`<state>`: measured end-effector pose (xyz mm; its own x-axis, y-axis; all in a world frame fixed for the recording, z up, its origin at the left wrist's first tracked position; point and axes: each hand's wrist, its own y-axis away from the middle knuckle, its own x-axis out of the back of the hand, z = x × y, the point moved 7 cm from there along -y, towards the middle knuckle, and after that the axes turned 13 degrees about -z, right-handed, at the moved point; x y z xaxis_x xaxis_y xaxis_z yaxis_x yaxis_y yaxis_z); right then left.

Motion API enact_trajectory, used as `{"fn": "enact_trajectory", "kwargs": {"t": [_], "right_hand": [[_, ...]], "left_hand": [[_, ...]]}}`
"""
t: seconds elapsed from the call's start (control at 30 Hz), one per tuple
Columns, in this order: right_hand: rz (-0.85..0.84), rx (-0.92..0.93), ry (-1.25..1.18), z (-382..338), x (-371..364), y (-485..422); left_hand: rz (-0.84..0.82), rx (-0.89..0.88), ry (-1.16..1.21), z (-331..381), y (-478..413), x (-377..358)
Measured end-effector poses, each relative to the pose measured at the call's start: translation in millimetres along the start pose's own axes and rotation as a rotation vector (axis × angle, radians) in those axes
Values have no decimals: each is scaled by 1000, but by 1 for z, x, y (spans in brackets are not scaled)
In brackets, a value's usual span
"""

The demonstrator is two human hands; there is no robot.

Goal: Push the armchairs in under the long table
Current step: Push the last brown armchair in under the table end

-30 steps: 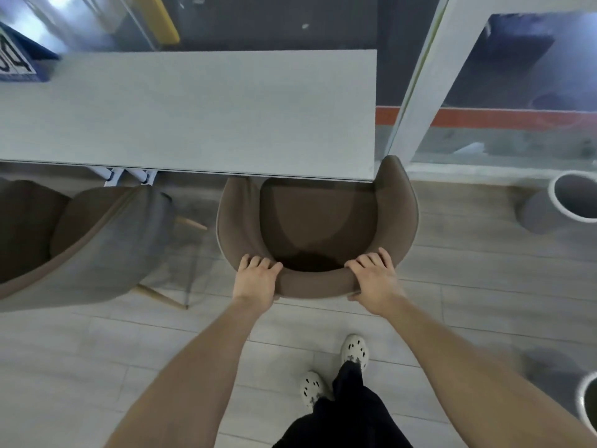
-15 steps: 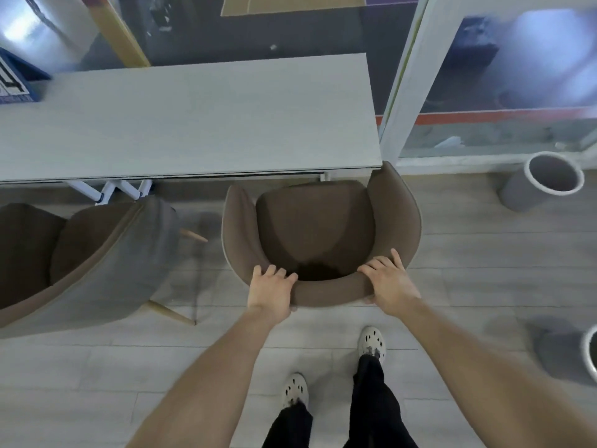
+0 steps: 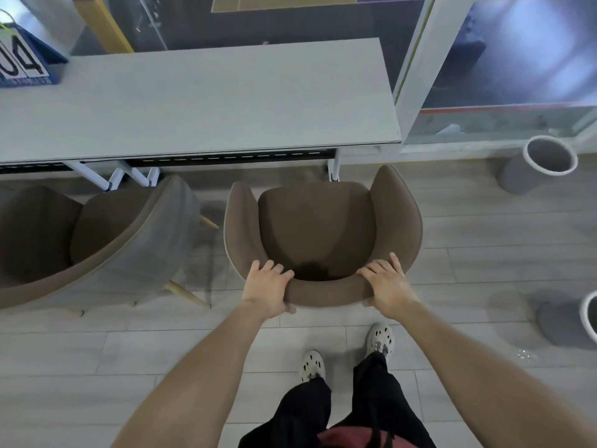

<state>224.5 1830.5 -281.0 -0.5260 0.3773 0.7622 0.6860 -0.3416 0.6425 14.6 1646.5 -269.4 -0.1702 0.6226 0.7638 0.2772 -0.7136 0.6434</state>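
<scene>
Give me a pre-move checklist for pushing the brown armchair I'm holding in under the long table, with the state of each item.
1. Both hands on the backrest: ok. The left hand and right hand grip the top edge of the brown armchair.
2. Chair faces the long table: ok, its open front points at the table edge.
3. Right armrest clears the table leg: cannot tell; the leg stands just ahead of the seat's right side.
4. Gap to the grey armchair on the left: ok, floor shows between them.
5. Space under the table free: cannot tell, mostly hidden.
6. Feet clear of the chair: ok, both shoes stand behind it.
</scene>
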Motion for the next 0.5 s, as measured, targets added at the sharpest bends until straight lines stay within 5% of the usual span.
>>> {"fn": "enact_trajectory", "kwargs": {"t": [0.13, 0.27, 0.37, 0.5], "right_hand": [[-56, -39, -15, 0, 8, -1], [-182, -51, -183, -8, 12, -3], [24, -139, -472, 9, 26, 1], [324, -431, -509, 45, 20, 15]], "left_hand": [[53, -41, 197, -17, 7, 4], [161, 180, 408, -51, 9, 6], [103, 370, 609, -67, 5, -7], [68, 508, 1012, -66, -2, -25]]}}
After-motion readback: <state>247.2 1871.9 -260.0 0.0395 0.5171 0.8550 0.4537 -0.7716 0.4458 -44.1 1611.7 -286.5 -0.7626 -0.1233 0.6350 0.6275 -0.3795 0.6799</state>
